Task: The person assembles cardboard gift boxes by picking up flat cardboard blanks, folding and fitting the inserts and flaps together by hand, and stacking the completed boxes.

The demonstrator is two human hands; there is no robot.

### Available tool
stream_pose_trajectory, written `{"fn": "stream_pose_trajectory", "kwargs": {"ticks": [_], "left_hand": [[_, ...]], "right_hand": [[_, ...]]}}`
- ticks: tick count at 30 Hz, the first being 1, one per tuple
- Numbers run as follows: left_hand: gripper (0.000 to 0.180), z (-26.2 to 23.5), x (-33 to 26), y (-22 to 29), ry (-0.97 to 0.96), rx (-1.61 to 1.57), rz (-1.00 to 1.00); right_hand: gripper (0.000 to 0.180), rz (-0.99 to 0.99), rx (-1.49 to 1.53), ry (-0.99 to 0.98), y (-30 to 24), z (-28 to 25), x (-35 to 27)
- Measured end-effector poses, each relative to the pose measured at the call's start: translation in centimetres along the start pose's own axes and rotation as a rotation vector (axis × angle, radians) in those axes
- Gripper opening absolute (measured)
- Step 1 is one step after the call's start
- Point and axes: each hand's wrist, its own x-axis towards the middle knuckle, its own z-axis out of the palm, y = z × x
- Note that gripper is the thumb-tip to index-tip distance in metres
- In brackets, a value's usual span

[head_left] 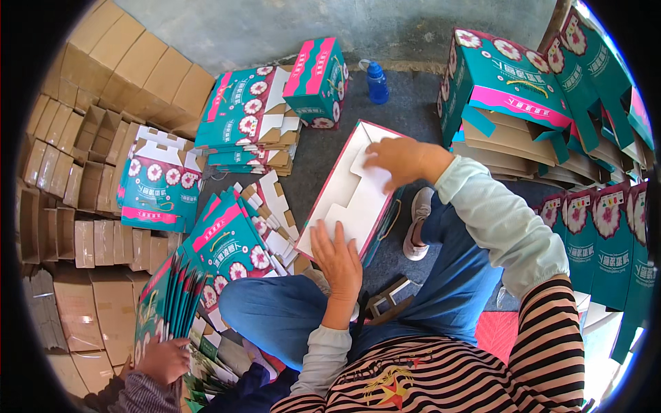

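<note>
Between my legs stands a teal and pink gift box (351,187), its white bottom flaps folded inward and facing up. My left hand (337,261) lies on the near end of the white face, fingers spread and pointing away from me. At the far end, my right hand (406,163) rests on the flaps with its fingers apart and slightly bent. Part of the far flap is hidden under that hand. A yellowish cord handle (390,224) shows on the box's right side, which is mostly out of sight.
Flattened gift cartons (237,113) are stacked at the far left, beside a standing box (315,86) and a blue bottle (376,84). Brown cartons (86,313) line the left. Finished-looking boxes (509,76) crowd the right. Another person's hand (165,359) grips folded cartons (177,296) at lower left.
</note>
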Motion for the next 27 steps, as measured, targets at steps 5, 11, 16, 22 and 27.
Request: {"fn": "stream_pose_trajectory", "kwargs": {"ticks": [5,11,16,22,27], "left_hand": [[0.062,0.0,0.4,-0.1,-0.122,-0.088,0.059],[0.059,0.6,0.3,-0.4,-0.158,-0.101,0.130],[0.054,0.5,0.2,-0.2,-0.189,-0.092,0.159],[0.050,0.6,0.0,-0.6,-0.213,-0.169,0.157],[0.048,-0.5,-0.6,-0.3,-0.100,-0.253,0.127]], "right_hand": [[0.067,0.027,-0.169,-0.161,-1.4,1.5,0.6],[0.060,0.014,-0.151,-0.288,-0.6,1.6,1.2],[0.058,0.014,-0.164,-0.395,-0.6,1.8,1.7],[0.056,-0.024,-0.099,-0.381,-0.1,2.6,1.8],[0.054,-0.067,-0.057,-0.261,0.1,1.8,1.4]]}}
